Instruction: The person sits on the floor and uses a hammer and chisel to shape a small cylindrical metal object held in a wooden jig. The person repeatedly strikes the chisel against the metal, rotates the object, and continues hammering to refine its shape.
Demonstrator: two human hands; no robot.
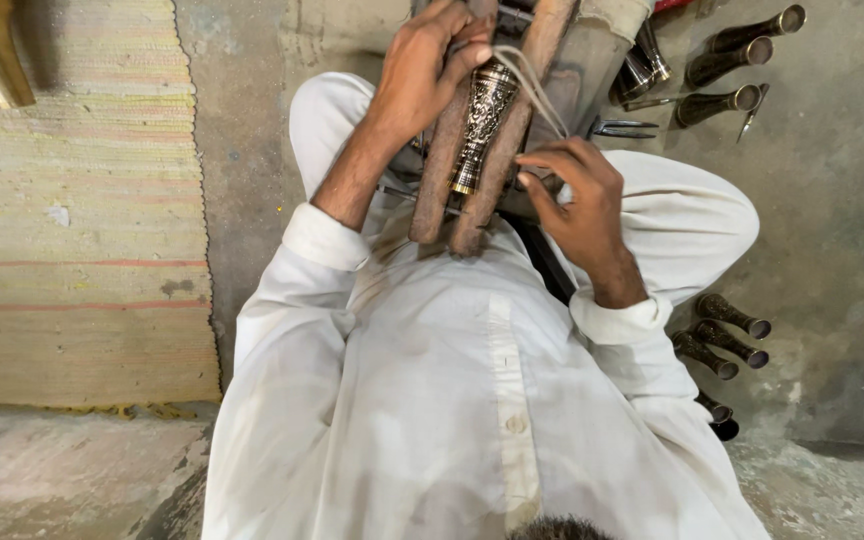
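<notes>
The engraved brass tube (pixel 483 120) is lying clamped between two long brown wooden bars (pixel 452 160), its long axis running along them from the person's lap outward. The left hand (pixel 422 75) is closing over the far end, thumb touching the tube, while the right hand (pixel 577 190) is pinching the pale cord (pixel 537 90) just beside it

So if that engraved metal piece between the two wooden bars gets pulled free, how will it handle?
The engraved metal piece looks rigid and probably heavy for its size. Its round tapered shape would likely roll in a curve. The polished surface may be slippery; the left hand steadies the wooden bars.
</notes>
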